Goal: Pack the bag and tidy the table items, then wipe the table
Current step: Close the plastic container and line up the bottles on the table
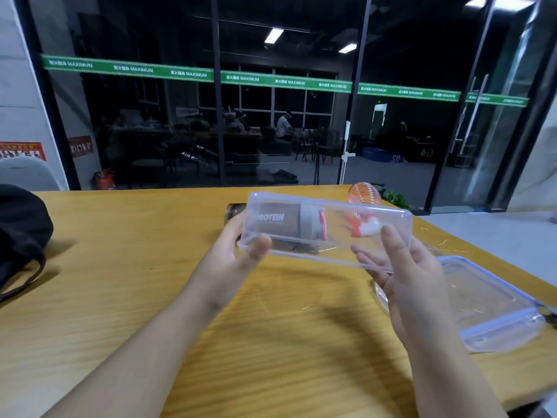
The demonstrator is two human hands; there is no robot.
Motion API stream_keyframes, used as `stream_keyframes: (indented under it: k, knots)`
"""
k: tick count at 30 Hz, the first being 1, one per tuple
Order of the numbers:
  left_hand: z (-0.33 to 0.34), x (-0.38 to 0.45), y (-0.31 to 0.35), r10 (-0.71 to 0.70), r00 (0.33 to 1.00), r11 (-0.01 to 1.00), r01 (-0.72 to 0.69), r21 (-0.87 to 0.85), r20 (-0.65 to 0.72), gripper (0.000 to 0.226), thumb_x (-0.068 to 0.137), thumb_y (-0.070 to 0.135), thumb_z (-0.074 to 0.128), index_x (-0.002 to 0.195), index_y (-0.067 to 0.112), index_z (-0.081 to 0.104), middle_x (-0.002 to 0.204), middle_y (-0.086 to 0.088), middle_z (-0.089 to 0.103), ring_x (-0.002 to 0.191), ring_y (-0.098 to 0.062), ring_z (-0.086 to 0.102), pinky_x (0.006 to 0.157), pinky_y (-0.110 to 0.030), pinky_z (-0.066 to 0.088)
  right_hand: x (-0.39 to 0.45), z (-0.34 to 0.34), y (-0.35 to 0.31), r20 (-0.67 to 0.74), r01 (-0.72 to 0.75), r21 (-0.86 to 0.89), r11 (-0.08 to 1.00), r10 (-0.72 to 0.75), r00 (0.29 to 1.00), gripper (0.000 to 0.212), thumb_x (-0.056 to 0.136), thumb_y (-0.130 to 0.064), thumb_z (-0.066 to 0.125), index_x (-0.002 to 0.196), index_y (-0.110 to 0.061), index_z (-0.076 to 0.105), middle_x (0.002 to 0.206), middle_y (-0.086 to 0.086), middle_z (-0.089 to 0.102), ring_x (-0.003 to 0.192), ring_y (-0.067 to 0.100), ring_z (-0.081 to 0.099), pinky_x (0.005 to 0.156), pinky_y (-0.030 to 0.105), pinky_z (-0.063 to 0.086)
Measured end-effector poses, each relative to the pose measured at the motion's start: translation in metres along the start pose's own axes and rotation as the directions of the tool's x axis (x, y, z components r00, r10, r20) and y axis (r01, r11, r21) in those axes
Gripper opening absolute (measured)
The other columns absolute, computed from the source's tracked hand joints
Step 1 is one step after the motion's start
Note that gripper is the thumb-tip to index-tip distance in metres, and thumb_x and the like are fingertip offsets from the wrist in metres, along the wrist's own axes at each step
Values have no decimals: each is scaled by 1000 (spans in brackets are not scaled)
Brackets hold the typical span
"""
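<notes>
A yellow wood-grain desk [135,267] fills the lower part of the view, its far edge running in front of a dark glass wall [271,116] crossed by a green banner strip [187,74] with white lettering. Ceiling lights are reflected in the glass, and dim chairs and tables show through it. A red fire extinguisher [104,180] stands on the floor at the left.

Both hands hold a clear plastic box [328,233] tilted above the desk. The left hand [238,251] grips its left end, thumb on the near face and fingers curled behind. The right hand [404,267] holds the right end, thumb on the near side, fingers underneath.

Seen through the box, a brown bottle [271,220] marked PROTEIN lies on its side on the desk. A clear orange bottle [363,193] lies beyond it near the far edge. The box's lid [494,300], edged in blue, lies flat at the right, just beside the right hand. A black bag [21,233] sits at the left edge of the desk, well apart from the hands.
</notes>
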State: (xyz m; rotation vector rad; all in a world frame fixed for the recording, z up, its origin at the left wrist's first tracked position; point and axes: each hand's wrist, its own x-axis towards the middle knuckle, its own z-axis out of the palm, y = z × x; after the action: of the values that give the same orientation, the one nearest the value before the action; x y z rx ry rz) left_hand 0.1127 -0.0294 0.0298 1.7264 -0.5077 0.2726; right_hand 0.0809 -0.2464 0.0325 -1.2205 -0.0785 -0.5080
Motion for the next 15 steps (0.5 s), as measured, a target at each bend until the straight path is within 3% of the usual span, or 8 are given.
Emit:
stream_keyframes:
  k: [1, 3, 5, 7, 10, 11, 13, 15]
  knots:
    - [0, 0, -1, 19, 1000, 999, -19, 29, 7, 88, 42, 90, 55, 121, 57, 35, 125, 37, 48, 121, 15, 39, 98, -13, 36, 0, -1, 1, -36, -22, 34, 999, 23, 999, 36, 80, -41, 64, 106, -17, 62, 106, -4, 68, 89, 24, 71, 78, 30, 58]
    - [-3, 2, -5, 71, 997, 992, -68, 106, -19, 99, 45, 83, 64, 131, 59, 22, 141, 30, 32, 133, 7, 27, 110, -27, 27, 1, 0, 2, -79, -67, 99, 993, 75, 994, 18, 89, -30, 57, 100, -17, 62, 106, -4, 65, 86, 29, 71, 80, 37, 56]
    - [-6, 1, -2, 155, 987, 970, -147, 195, -28, 99, 54, 75, 68, 137, 54, 19, 142, 32, 27, 133, 5, 28, 108, -26, 26, -1, 1, 1, -87, -94, 110, 989, 103, 991, 16, 92, -31, 54, 100, -19, 62, 116, 3, 61, 84, 31, 71, 71, 32, 57]
    - [-8, -2, 4, 215, 975, 959, -201, 202, -52, 84, 65, 55, 71, 132, 58, 20, 140, 29, 34, 129, 2, 37, 105, -24, 31, -1, 3, 0, -92, -108, 62, 992, 113, 989, 17, 92, -35, 52, 97, -23, 62, 118, 5, 60, 70, 27, 70, 55, 24, 55]
    - [-8, -4, 4, 285, 954, 950, -268, 162, -91, 73, 76, 24, 69, 126, 53, 25, 140, 8, 41, 129, -16, 42, 105, -38, 38, -3, 4, -2, -113, -136, -24, 990, 133, 985, 20, 91, -40, 53, 96, -24, 64, 107, 4, 66, 41, 13, 55, 42, 21, 47]
    - [-8, -3, 3, 307, 946, 943, -288, 168, -104, 71, 80, 15, 67, 124, 52, 25, 138, 3, 42, 130, -20, 41, 103, -37, 40, -4, 5, -3, -116, -138, -40, 990, 133, 984, 22, 90, -40, 54, 97, -22, 65, 98, 9, 67, 37, 12, 50, 44, 23, 47]
    - [-7, -1, 1, 351, 930, 923, -325, 206, -110, 75, 83, -1, 62, 117, 56, 24, 134, 4, 42, 132, -20, 37, 89, -19, 46, -8, 8, -7, -129, -133, -26, 991, 129, 983, 18, 89, -37, 57, 90, -20, 65, 87, 30, 58, 36, 12, 43, 53, 30, 52]
    - [-8, 0, 0, 371, 923, 912, -342, 227, -99, 81, 82, -5, 60, 116, 58, 21, 134, 8, 40, 134, -13, 33, 83, -15, 44, -12, 10, -9, -127, -120, -32, 992, 115, 985, 16, 89, -35, 58, 82, -22, 64, 106, 38, 47, 37, 12, 38, 59, 36, 55]
